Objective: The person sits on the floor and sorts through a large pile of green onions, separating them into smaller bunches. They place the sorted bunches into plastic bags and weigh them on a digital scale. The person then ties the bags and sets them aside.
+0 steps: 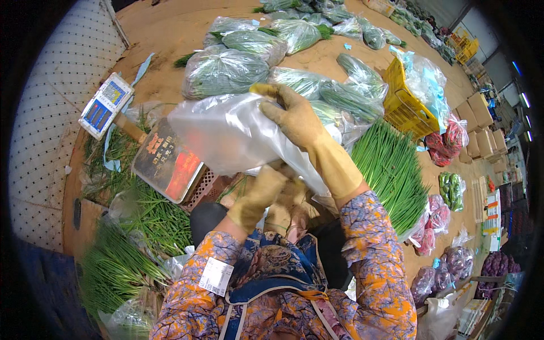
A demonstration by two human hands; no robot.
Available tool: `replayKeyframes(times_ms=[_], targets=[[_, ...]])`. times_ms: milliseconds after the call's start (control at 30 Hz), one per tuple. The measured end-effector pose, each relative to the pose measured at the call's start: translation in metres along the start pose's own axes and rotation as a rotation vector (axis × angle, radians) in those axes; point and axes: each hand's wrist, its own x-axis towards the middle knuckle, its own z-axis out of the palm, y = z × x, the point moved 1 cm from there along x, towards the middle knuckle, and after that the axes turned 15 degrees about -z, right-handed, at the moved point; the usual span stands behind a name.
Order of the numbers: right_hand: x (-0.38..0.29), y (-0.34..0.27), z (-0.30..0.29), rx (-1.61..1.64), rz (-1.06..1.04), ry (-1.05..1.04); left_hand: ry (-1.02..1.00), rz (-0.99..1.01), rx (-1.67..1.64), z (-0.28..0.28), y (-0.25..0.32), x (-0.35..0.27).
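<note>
My right hand (299, 121), in a yellowish rubber glove, grips a clear plastic bag (221, 131) that spreads out to the left from it. Blurred by motion, my left hand (260, 193) in a matching glove is just under the bag's lower edge; whether it holds anything is unclear. Beneath the bag's left part is the dark platform of a weighing scale (159, 157), partly covered by it. The scale's display head (106, 105) stands on a post further left. A large bunch of green onions or chives (389, 174) lies right of my right forearm.
Bagged greens (227, 72) cover the floor ahead. A yellow plastic crate (406, 100) with plastic bags stands at the right. Loose greens (157, 208) and another bunch (119, 259) lie at the left. Bags of purple produce (457, 261) and cardboard boxes (478, 110) are further right.
</note>
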Motion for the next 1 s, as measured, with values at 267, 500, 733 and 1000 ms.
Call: replayKeyframes(times_ms=[267, 500, 733, 1000], targets=[[-0.112, 0.068, -0.022, 0.119, 0.478, 0.166, 0.613, -0.021, -0.037, -0.098, 0.011, -0.150], [-0.231, 0.144, 0.092, 0.585, 0.954, -0.156, 0.411, -0.352, -0.236, -0.162, -0.082, -0.299], [-0.174, 0.076, 0.105, 0.331, 0.655, -0.176, 0.348, -0.322, -0.549, -0.150, -0.083, -0.321], [-0.141, 0.059, 0.056, 0.718, 0.510, 0.691, 0.562, -0.490, -0.233, -0.148, -0.049, -0.326]])
